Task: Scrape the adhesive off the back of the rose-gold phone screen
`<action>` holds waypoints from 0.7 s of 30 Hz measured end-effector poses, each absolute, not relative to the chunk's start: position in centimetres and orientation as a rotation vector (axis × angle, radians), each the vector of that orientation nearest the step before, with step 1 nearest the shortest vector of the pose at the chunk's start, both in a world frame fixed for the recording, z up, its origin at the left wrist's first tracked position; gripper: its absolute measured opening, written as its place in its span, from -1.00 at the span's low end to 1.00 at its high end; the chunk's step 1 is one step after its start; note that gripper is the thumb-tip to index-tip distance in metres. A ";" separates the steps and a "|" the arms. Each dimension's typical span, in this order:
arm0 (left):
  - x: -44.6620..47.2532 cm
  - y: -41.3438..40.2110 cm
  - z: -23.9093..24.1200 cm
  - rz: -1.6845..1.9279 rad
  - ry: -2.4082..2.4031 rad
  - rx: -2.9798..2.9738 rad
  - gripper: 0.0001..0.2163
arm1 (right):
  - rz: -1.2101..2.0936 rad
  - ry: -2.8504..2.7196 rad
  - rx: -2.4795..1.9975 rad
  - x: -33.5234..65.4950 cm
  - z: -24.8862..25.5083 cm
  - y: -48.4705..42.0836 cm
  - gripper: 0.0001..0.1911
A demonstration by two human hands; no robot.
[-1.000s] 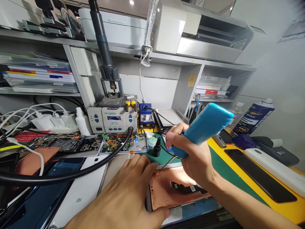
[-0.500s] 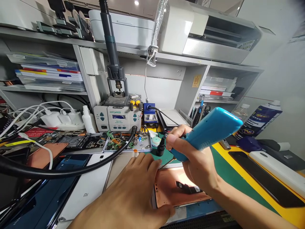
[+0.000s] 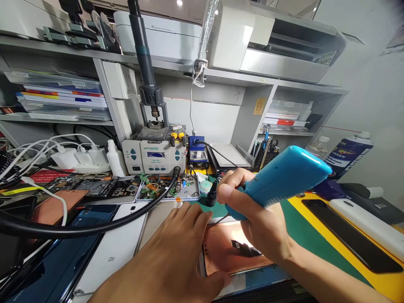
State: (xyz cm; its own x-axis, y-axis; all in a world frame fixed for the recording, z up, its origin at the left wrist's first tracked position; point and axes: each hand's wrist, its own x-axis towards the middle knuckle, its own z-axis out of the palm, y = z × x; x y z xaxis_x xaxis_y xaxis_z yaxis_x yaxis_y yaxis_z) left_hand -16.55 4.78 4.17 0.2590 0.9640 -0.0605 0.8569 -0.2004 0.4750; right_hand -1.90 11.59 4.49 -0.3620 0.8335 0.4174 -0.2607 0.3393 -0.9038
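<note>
A flat copper-coloured panel (image 3: 221, 248) with a dark flex cable (image 3: 244, 248) lies in front of me, brightly lit at its upper part. My left hand (image 3: 173, 248) spans its left end, fingertips at the upper corner and thumb at the lower edge, steadying it. In my right hand (image 3: 260, 214) is a blue handheld power tool (image 3: 284, 179), its body slanting up to the right. From its lower end a thin metal rod (image 3: 221, 219) reaches the panel's top edge near my left fingertips. Where exactly the rod touches is hard to make out.
Behind the panel stand a small black bottle (image 3: 211, 195) and a tray of circuit boards (image 3: 186, 189). A thick black hose (image 3: 104, 230) from the hot-air station (image 3: 154, 158) crosses the left side above several phones. Two slabs, one a dark phone (image 3: 350, 235), lie right.
The blue tool's rear end has swung slightly right and lower, and its front end has shifted a little left. My left hand keeps its place on the panel. The whole view has shifted slightly.
</note>
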 end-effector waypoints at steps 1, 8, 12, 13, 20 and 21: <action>-16.6 4.8 4.0 0.363 1.653 2.116 -0.45 | 1.269 -1.520 -0.540 -1.9 4.5 11.6 -0.72; -16.7 5.0 3.7 0.385 1.641 2.124 -0.52 | 1.270 -1.506 -0.519 -1.9 4.5 11.6 -0.71; -16.6 4.8 4.0 0.379 1.643 2.120 -0.49 | 1.273 -1.501 -0.516 -2.0 4.5 11.5 -0.70; -16.6 4.7 4.1 0.373 1.650 2.116 -0.49 | 1.275 -1.500 -0.514 -2.0 4.5 11.5 -0.70; -16.4 4.6 4.2 0.352 1.674 2.114 -0.47 | 1.271 -1.491 -0.510 -2.2 4.4 11.3 -0.69; -16.4 4.7 4.2 0.347 1.677 2.112 -0.48 | 1.272 -1.490 -0.507 -2.2 4.4 11.3 -0.69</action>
